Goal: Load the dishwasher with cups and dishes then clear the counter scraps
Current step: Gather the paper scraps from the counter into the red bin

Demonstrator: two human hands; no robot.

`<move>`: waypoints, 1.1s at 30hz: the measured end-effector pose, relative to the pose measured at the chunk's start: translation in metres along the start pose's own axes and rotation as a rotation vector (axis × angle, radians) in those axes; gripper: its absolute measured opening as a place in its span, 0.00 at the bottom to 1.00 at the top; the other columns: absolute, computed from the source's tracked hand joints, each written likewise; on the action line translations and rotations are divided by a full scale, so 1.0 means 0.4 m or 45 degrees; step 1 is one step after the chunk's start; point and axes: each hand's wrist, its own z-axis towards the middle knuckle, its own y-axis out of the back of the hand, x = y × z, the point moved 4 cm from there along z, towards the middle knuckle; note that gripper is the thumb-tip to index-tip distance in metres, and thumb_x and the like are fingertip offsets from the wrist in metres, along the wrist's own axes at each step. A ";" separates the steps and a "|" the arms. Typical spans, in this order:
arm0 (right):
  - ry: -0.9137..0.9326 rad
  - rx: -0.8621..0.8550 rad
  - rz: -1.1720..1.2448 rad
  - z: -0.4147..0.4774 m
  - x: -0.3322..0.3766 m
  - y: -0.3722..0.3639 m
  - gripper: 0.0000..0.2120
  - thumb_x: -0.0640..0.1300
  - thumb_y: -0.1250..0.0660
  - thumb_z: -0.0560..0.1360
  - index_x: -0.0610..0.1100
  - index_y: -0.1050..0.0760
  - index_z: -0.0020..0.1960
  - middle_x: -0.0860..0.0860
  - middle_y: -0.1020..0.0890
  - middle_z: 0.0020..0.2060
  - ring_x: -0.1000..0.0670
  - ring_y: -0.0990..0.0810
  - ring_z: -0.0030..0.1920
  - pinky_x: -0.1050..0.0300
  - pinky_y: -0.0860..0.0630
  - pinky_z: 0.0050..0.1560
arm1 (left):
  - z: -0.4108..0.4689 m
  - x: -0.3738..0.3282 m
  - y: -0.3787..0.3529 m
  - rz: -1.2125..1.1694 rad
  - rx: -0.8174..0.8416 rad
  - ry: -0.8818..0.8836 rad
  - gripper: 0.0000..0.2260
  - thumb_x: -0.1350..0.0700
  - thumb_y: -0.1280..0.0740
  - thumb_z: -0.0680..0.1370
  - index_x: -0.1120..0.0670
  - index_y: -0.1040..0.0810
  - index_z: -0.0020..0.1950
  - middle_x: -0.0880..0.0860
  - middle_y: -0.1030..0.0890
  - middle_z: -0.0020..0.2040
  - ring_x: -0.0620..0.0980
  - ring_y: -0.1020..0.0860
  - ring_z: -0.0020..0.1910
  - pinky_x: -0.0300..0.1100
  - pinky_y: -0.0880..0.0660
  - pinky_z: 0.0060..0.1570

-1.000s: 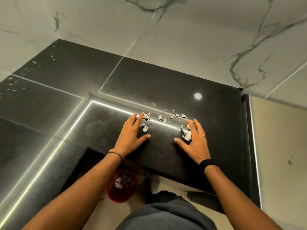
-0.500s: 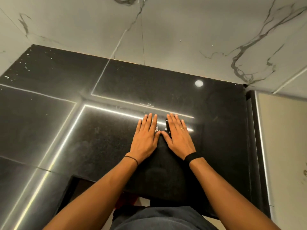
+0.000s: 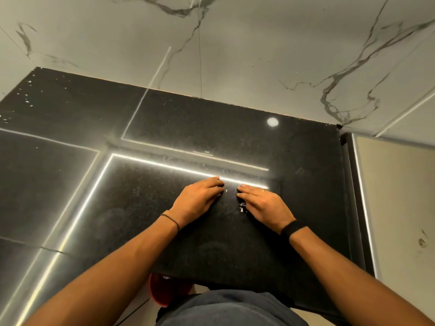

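Low in the middle, the left hand (image 3: pixel 200 200) and right hand (image 3: pixel 264 205) lie flat on the black counter (image 3: pixel 131 208), straight fingers aimed at each other with a narrow gap between the tips and a few white scraps (image 3: pixel 242 206) by the right thumb. Bare counter runs wide to the left and down to its front edge at bottom centre, where a red bin (image 3: pixel 164 295) shows just beneath. The polished slab ends at a beige panel (image 3: pixel 395 196) on the right and a veined marble wall (image 3: pixel 259 55) above, with pale specks (image 3: pixel 26 100) at upper left.
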 end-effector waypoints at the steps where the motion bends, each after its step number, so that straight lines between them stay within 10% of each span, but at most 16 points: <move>1: -0.051 -0.019 0.017 0.007 0.002 0.005 0.16 0.37 0.28 0.72 0.42 0.18 0.60 0.48 0.18 0.61 0.48 0.19 0.62 0.50 0.21 0.61 | 0.007 -0.004 0.007 -0.008 -0.001 -0.002 0.11 0.56 0.34 0.81 0.54 0.18 0.61 0.50 0.20 0.64 0.51 0.21 0.63 0.49 0.20 0.55; 8: -0.135 0.074 -0.018 0.031 0.052 -0.031 0.20 0.48 0.36 0.78 0.41 0.23 0.67 0.45 0.22 0.67 0.47 0.26 0.70 0.53 0.29 0.70 | 0.030 -0.037 0.003 -0.046 0.228 -0.075 0.20 0.55 0.35 0.81 0.56 0.26 0.73 0.53 0.28 0.74 0.52 0.30 0.73 0.45 0.35 0.73; 16: -0.136 -0.042 -0.128 -0.079 0.066 0.022 0.14 0.48 0.33 0.79 0.45 0.19 0.62 0.49 0.19 0.63 0.51 0.22 0.66 0.49 0.22 0.61 | -0.010 -0.029 0.047 0.099 0.166 -0.337 0.13 0.55 0.31 0.79 0.56 0.19 0.63 0.53 0.19 0.64 0.54 0.23 0.65 0.53 0.28 0.68; 23: -0.785 0.179 -0.156 -0.123 0.047 0.054 0.42 0.66 0.30 0.71 0.47 0.38 0.78 0.45 0.34 0.75 0.41 0.37 0.74 0.47 0.36 0.73 | -0.076 0.048 0.092 0.108 0.370 0.197 0.35 0.45 0.30 0.77 0.52 0.39 0.80 0.57 0.36 0.78 0.57 0.38 0.77 0.49 0.37 0.74; 33: -0.964 0.090 0.039 -0.062 0.083 0.048 0.17 0.43 0.26 0.72 0.42 0.22 0.60 0.47 0.23 0.52 0.45 0.21 0.52 0.50 0.25 0.55 | -0.037 -0.018 0.090 -0.127 0.190 0.336 0.24 0.64 0.30 0.73 0.56 0.23 0.70 0.55 0.21 0.65 0.58 0.24 0.63 0.49 0.28 0.62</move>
